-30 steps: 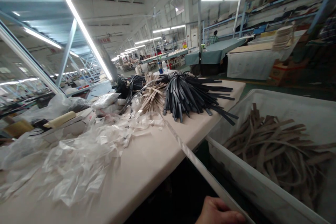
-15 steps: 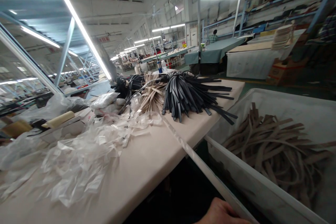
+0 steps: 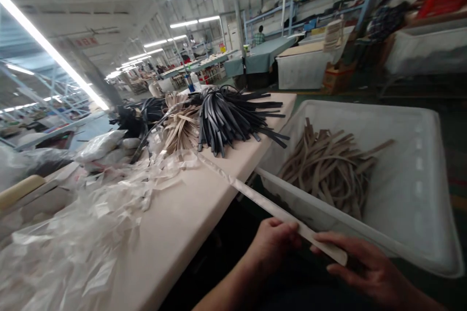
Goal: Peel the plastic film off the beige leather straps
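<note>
My left hand point(image 3: 272, 243) and my right hand point(image 3: 359, 265) both grip the near end of a long pale strap in clear plastic wrap point(image 3: 255, 198). The strap runs from my hands up and left across the table edge toward a heap of tan straps point(image 3: 180, 129). Beside that heap lies a pile of black straps point(image 3: 229, 116). Both hands hover over the gap between the beige table point(image 3: 189, 209) and a white bin point(image 3: 408, 165).
The white bin on the right holds several loose tan straps point(image 3: 324, 170). Torn clear plastic wrappers point(image 3: 83, 233) cover the table's left part. Farther back stand other worktables point(image 3: 262, 58) and a person in a checked shirt point(image 3: 260, 36).
The view has turned right and down. My left hand rose into view along the strap, and my right hand came in and took the strap's end.
</note>
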